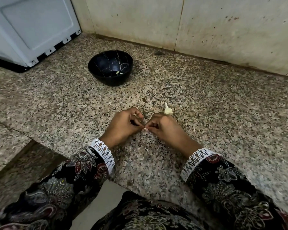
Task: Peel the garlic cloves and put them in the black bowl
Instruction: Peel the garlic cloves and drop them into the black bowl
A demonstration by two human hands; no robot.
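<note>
head view: both hands meet on the desk well in front of the black bowl [110, 68], left hand [123, 125] and right hand [163, 128] fingers pinching one small garlic clove [145, 129] between them. garlic bulb [168, 110] sits just behind the right hand.

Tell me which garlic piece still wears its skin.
The garlic piece on the counter beside the right hand: papery skin, pointed tip. The bits in the black bowl look bare.

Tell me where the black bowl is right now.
In the head view, the black bowl sits on the granite counter, up and left of both hands, between the white appliance and the tiled wall.
</note>
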